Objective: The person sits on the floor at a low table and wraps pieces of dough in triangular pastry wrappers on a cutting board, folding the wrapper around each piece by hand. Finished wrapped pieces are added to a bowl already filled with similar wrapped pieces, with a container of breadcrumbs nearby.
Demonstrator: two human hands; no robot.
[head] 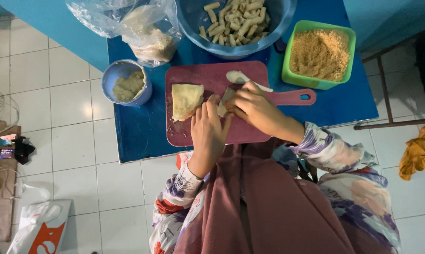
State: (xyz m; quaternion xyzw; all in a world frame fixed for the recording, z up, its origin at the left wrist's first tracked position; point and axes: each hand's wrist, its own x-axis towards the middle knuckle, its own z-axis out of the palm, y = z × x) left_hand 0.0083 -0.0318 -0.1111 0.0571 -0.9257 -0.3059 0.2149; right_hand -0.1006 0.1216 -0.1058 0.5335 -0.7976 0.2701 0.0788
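maroon cloth over the lap lies closest, floral sleeves either side. above it the left hand and right hand both pinch a small pale wrapper piece, fingers closed on it over the maroon cutting board. a stack of wrappers sits just left, a white spoon just behind. farther out: cup of filling, bowl of rolls, green crumb tub.

head cam | one view only | looks straight down from above | fairly near | table edge mid-frame | floor left | person's lap at bottom
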